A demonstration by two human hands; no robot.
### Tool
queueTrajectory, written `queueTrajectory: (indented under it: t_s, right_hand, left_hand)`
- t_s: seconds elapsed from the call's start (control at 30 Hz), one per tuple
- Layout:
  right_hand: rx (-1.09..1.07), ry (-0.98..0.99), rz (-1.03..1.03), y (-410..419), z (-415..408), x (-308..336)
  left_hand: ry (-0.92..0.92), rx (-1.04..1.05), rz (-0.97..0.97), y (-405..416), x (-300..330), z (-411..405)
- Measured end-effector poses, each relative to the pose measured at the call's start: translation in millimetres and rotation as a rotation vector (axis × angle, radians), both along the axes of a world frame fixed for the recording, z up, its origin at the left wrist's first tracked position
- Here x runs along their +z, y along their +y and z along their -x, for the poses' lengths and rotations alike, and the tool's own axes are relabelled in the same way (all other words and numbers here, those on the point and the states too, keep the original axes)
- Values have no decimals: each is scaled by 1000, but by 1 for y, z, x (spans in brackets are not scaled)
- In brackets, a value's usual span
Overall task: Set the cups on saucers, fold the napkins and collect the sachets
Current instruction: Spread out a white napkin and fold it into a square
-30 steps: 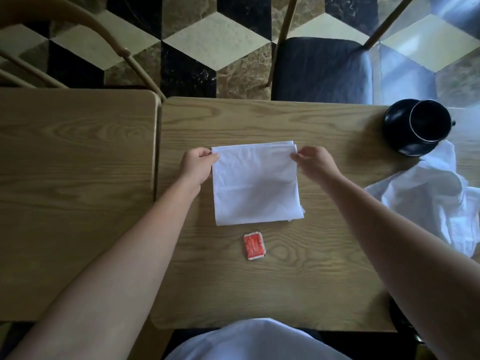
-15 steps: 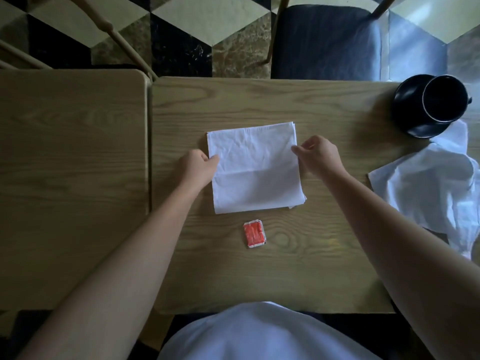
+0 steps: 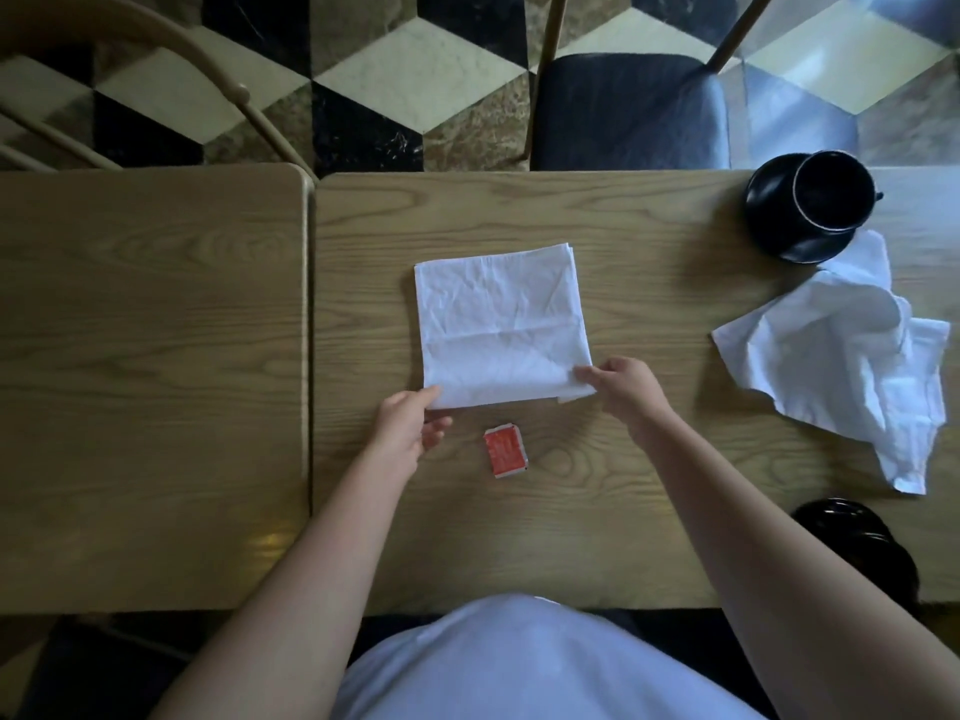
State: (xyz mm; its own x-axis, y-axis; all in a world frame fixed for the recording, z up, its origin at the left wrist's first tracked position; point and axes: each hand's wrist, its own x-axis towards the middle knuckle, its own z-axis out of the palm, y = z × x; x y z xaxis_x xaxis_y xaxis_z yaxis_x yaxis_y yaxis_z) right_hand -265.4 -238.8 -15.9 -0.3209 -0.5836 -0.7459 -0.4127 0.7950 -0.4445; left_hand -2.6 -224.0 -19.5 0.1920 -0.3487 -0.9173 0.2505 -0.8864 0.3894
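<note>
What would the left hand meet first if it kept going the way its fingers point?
The left hand points up-right and already pinches the near-left corner of the folded napkin. Going on, it would likely slide straight over or under that napkin; beyond that, only bare table shows.

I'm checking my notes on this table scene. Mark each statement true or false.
1. Both hands hold the near corners of the folded napkin. True: left hand, right hand.
2. The red sachet lies on top of that napkin. False: it lies on the table, nearer the person.
3. A second napkin lies crumpled to the right. True.
4. The black cup is white inside. False: it is dark inside.
5. The cup stands on a saucer. True.
</note>
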Motion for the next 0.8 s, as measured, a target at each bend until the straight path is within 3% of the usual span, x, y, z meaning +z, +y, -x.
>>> queueTrajectory:
  t_s: [0.17, 0.3, 0.43, 0.57, 0.67, 0.8]
  right_hand:
    - [-126, -81, 26, 16, 1, 0]
    - [-234, -198, -33, 36, 2, -3]
    - [-260, -153, -115, 46, -1, 1]
    - [-396, -487, -329, 50, -13, 11]
    - [-609, -747, -234, 50, -26, 12]
    - [-836, -799, -123, 48, -37, 9]
  left_hand:
    - [57, 37, 112, 3, 13, -5]
    - [128, 71, 61, 16, 14, -8]
    - [145, 68, -1, 23, 13, -6]
    - [344, 174, -21, 19, 23, -1]
    - [476, 185, 21, 19, 36, 1]
    - [472, 125, 49, 26, 45, -4]
